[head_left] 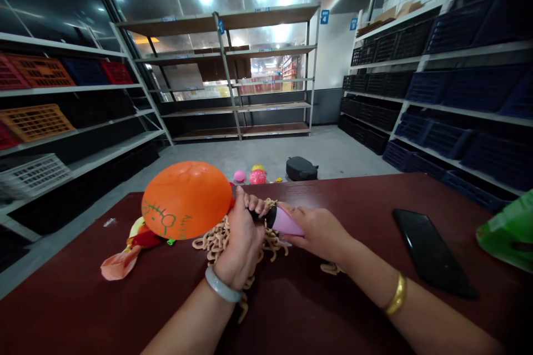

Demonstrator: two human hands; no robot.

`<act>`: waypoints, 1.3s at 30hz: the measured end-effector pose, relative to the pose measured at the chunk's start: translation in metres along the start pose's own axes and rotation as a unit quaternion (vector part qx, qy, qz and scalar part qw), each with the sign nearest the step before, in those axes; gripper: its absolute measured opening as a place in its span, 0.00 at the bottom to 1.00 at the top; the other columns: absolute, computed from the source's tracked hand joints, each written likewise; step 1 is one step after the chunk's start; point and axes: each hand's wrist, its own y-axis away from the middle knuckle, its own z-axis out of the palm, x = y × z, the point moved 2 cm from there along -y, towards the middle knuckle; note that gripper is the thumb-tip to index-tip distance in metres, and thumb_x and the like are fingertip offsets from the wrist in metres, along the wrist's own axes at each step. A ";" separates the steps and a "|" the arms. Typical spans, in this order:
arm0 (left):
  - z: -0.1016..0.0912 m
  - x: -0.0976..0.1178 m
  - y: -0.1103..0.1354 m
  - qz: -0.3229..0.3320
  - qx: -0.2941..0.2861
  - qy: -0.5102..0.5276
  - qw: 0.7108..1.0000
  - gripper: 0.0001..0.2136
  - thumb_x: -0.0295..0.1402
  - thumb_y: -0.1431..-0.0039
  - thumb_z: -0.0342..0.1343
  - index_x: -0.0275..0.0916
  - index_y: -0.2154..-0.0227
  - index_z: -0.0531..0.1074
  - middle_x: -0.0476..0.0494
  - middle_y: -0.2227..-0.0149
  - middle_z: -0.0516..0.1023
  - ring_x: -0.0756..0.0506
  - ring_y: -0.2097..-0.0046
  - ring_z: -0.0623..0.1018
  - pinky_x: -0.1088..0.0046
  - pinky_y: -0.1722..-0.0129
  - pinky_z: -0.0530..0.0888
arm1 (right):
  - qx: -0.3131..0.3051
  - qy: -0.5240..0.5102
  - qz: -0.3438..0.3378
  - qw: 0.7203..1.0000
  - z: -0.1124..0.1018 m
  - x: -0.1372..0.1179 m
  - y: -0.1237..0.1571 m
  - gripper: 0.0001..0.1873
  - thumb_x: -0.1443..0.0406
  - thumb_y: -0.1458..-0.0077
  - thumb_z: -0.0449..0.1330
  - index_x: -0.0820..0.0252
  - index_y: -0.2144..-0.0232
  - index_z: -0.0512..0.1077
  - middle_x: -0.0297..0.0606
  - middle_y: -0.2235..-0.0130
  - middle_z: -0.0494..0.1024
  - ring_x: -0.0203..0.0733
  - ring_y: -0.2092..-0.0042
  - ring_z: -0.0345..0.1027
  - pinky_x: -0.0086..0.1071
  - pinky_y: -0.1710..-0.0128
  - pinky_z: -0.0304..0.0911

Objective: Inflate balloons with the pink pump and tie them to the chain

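An inflated orange balloon (pixel 187 199) with a green drawing on it stands out to the left of my left hand (pixel 245 222). The fingers of that hand are closed around the black end of a lilac and black balloon pump (pixel 287 222), close to the balloon's neck. My right hand (pixel 318 227) is wrapped around the pump's lilac body. Where balloon and pump meet is hidden by my left fingers. Beneath my hands lies a heap of tan, hook-shaped pieces (pixel 216 241). Several limp balloons (pixel 120 263) in peach, red and yellow lie at the left.
A black phone (pixel 433 249) and a green bag (pixel 510 233) are on the right of the dark red table (pixel 316 310). Beyond its far edge, small balloons (pixel 257 176) and a dark grey case (pixel 301 168) sit on the floor. Shelves with crates (pixel 441 141) line both sides.
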 end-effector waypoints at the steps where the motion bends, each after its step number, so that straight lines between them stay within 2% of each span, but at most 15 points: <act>1: -0.001 0.001 -0.002 -0.005 0.003 0.001 1.000 0.20 0.39 0.39 0.55 0.39 0.82 0.55 0.56 0.85 0.54 0.54 0.84 0.56 0.75 0.83 0.57 | 0.001 -0.004 0.005 1.000 0.001 0.000 0.000 0.42 0.47 0.44 0.58 0.47 0.34 0.47 0.42 0.52 0.77 0.52 0.56 0.73 0.39 0.60 0.64; 4: -0.006 0.013 -0.012 -0.004 0.007 0.009 1.000 0.20 0.37 0.37 0.52 0.39 0.82 0.54 0.56 0.86 0.53 0.54 0.84 0.56 0.75 0.83 0.56 | 0.004 -0.023 0.012 1.000 0.001 0.004 -0.002 0.43 0.47 0.48 0.61 0.46 0.35 0.50 0.41 0.51 0.77 0.52 0.55 0.73 0.39 0.60 0.64; 9: -0.016 0.061 -0.034 0.044 0.000 0.023 0.999 0.19 0.33 0.36 0.50 0.39 0.82 0.52 0.56 0.86 0.53 0.54 0.85 0.56 0.76 0.83 0.56 | 0.017 -0.020 0.012 1.000 -0.005 0.022 -0.005 0.31 0.51 0.47 0.60 0.48 0.42 0.61 0.40 0.50 0.77 0.51 0.54 0.73 0.38 0.58 0.63; 12: -0.022 0.087 -0.041 0.078 0.005 0.033 0.996 0.20 0.33 0.34 0.47 0.39 0.82 0.50 0.57 0.87 0.52 0.54 0.85 0.56 0.76 0.83 0.56 | 0.025 -0.005 0.005 1.000 -0.007 0.033 -0.005 0.30 0.50 0.47 0.59 0.50 0.43 0.63 0.40 0.52 0.77 0.51 0.54 0.73 0.39 0.58 0.63; 14: -0.025 0.093 -0.042 0.086 0.003 0.032 0.996 0.20 0.33 0.34 0.47 0.39 0.82 0.50 0.57 0.87 0.52 0.54 0.85 0.56 0.76 0.83 0.56 | 0.027 0.006 0.006 1.000 -0.007 0.039 -0.004 0.31 0.49 0.47 0.59 0.50 0.43 0.63 0.41 0.52 0.78 0.51 0.55 0.73 0.39 0.59 0.63; 17: -0.025 0.088 -0.041 0.085 -0.001 0.034 0.996 0.20 0.34 0.34 0.48 0.39 0.81 0.51 0.57 0.86 0.53 0.54 0.85 0.57 0.76 0.83 0.57 | 0.019 0.020 0.014 1.000 -0.007 0.041 -0.003 0.30 0.49 0.46 0.58 0.51 0.43 0.63 0.41 0.52 0.78 0.50 0.57 0.74 0.37 0.61 0.63; 20: -0.021 0.072 -0.038 0.073 -0.005 0.045 0.996 0.20 0.35 0.34 0.48 0.39 0.81 0.51 0.56 0.86 0.53 0.54 0.84 0.58 0.77 0.83 0.57 | 0.015 0.025 0.017 0.999 -0.007 0.035 -0.001 0.31 0.50 0.45 0.58 0.52 0.42 0.61 0.42 0.52 0.77 0.50 0.56 0.73 0.37 0.60 0.62; 27: -0.004 0.013 -0.010 -0.002 -0.008 0.029 1.000 0.21 0.38 0.36 0.51 0.38 0.82 0.53 0.55 0.85 0.53 0.54 0.84 0.58 0.76 0.82 0.58 | 0.014 0.014 0.010 1.000 -0.004 0.014 0.000 0.32 0.51 0.45 0.59 0.52 0.42 0.59 0.42 0.54 0.78 0.50 0.57 0.73 0.36 0.62 0.61; 30: 0.000 -0.003 0.001 -0.011 -0.006 0.016 1.000 0.21 0.39 0.37 0.53 0.38 0.82 0.55 0.55 0.85 0.55 0.54 0.83 0.59 0.75 0.81 0.59 | 0.010 0.011 0.010 1.000 -0.002 0.010 0.000 0.32 0.51 0.46 0.59 0.53 0.42 0.59 0.42 0.54 0.78 0.50 0.57 0.73 0.36 0.62 0.61; 35: -0.002 -0.003 -0.003 -0.013 0.009 0.013 1.000 0.21 0.39 0.38 0.54 0.38 0.82 0.54 0.55 0.85 0.54 0.54 0.83 0.58 0.75 0.82 0.58 | 0.010 -0.016 0.002 1.000 -0.003 0.007 -0.001 0.31 0.51 0.45 0.59 0.52 0.42 0.60 0.40 0.53 0.78 0.50 0.56 0.73 0.36 0.61 0.63; 39: -0.007 0.022 -0.018 -0.002 -0.010 0.010 1.000 0.21 0.39 0.39 0.56 0.39 0.82 0.52 0.56 0.85 0.53 0.54 0.84 0.58 0.75 0.82 0.57 | 0.019 -0.032 -0.004 0.999 -0.005 0.014 -0.003 0.32 0.53 0.46 0.60 0.50 0.41 0.59 0.38 0.51 0.77 0.49 0.54 0.73 0.37 0.59 0.64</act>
